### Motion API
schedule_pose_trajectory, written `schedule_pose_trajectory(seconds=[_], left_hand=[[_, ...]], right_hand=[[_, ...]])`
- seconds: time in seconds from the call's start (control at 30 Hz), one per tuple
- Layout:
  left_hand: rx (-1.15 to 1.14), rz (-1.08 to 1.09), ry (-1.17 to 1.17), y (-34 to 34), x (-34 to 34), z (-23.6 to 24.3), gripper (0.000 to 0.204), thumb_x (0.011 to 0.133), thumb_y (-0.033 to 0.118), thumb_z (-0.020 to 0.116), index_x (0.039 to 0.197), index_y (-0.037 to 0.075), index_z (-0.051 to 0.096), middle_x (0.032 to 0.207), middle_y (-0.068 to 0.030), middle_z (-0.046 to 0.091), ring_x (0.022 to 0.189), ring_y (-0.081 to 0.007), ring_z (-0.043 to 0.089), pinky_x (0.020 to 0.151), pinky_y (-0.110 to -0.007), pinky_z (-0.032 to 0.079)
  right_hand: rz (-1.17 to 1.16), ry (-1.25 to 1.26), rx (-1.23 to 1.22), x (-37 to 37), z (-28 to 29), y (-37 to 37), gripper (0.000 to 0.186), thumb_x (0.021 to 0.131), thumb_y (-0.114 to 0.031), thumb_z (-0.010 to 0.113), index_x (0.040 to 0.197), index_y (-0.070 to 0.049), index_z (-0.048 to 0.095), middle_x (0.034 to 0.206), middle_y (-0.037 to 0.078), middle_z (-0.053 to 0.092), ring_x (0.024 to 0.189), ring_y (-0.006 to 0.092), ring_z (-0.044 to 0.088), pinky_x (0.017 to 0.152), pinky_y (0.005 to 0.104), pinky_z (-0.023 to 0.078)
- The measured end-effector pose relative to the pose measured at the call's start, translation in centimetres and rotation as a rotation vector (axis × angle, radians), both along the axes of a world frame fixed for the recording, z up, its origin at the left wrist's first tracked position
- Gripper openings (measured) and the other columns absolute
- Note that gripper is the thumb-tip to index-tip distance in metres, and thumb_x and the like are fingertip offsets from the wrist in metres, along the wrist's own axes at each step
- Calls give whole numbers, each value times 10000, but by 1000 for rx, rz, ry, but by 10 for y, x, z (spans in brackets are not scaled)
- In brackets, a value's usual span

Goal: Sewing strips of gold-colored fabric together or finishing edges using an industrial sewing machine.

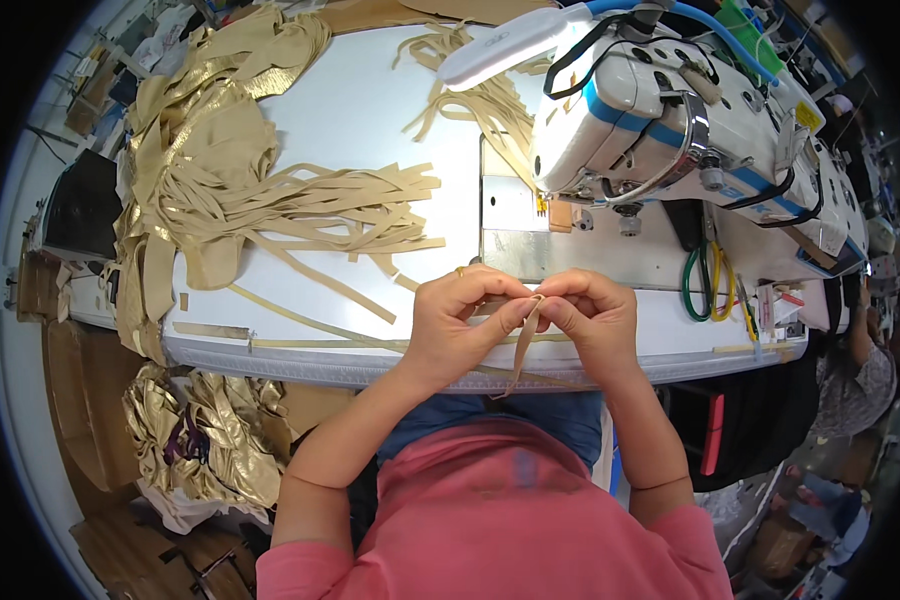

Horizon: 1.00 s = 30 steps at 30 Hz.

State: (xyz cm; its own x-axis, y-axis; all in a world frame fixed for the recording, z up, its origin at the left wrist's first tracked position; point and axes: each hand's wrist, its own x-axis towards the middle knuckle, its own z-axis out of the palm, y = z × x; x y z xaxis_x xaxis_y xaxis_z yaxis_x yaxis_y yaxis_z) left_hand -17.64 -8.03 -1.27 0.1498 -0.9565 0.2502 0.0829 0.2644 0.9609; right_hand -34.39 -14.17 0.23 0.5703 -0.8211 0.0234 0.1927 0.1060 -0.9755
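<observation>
1. The head view looks down from above the pink shirt (520, 520), facing across the surface (355, 105).
2. It is near, with the left hand (458, 318) and the right hand (598, 318) close to mid-picture.
3. Its fisheye lens bends straight edges toward a dark, curved rim.

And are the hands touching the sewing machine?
No, the left hand and right hand pinch a tan strip near the table's front edge, apart from the sewing machine.

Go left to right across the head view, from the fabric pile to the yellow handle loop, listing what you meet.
Tan-and-gold fabric pile, left hand, hanging tan strip, right hand, green handle loop, yellow handle loop.
</observation>
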Motion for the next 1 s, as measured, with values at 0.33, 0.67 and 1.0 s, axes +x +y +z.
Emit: schedule_pose_trajectory(seconds=[0.33, 0.67, 1.0], left_hand=[[147, -12, 61, 2, -5, 4, 115, 851, 37, 664, 938, -39, 676, 872, -100, 660, 783, -111, 636, 688, -227, 520], [-45, 72, -173, -3, -7, -7, 92, 854, 17, 653, 935, -24, 670, 892, -81, 640, 851, -113, 602, 725, -222, 475], [109, 53, 50, 4, -26, -4, 152, 914, 69, 592, 1031, -28, 597, 881, -49, 620, 811, -84, 592, 711, -204, 471]], right_hand=[[63, -110, 321, -4, -17, -6, 143, 888, -91, 639, 971, 25, 646, 830, 84, 661, 687, 113, 606, 648, 219, 509], [-119, -52, 45, 6, -21, 3, 98, 902, -94, 626, 927, 0, 612, 885, 39, 590, 757, 87, 575, 656, 204, 494], [-252, -58, -188, 12, -21, 9, 103, 908, -88, 617, 908, 4, 570, 939, 42, 529, 771, 86, 552, 644, 215, 497]])
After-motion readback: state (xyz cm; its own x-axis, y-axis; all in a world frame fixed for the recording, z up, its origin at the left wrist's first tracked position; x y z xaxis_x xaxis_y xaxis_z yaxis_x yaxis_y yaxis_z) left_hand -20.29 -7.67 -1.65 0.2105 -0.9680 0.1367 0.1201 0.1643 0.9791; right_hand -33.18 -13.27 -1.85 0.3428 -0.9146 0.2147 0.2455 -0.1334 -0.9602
